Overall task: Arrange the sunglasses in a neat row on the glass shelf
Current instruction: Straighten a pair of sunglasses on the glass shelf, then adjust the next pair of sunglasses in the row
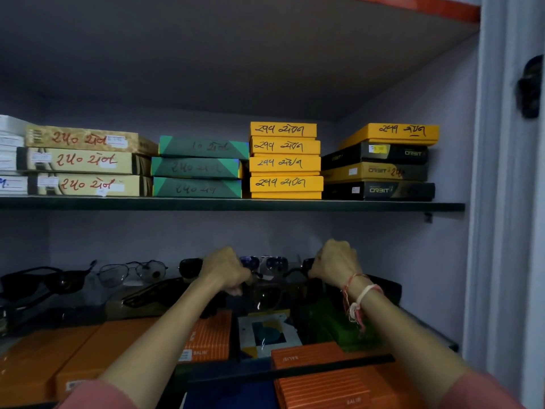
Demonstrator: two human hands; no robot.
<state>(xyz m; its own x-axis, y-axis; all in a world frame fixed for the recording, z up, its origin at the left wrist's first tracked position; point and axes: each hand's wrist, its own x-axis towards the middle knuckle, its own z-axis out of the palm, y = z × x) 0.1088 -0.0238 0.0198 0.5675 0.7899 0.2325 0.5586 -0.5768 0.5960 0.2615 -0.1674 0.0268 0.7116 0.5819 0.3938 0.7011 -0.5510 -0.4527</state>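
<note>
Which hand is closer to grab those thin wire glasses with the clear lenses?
Probably the left hand. The thin wire-framed clear glasses lie to its left on the glass shelf; the right hand is farther away and would have to cross over.

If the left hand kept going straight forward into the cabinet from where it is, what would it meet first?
Probably the dark sunglasses just beyond the left hand, which is closed on something dark. Behind them is the cabinet's back wall. Depth is hard to judge here, so the blue-lensed pair beside it is also possible.
</note>
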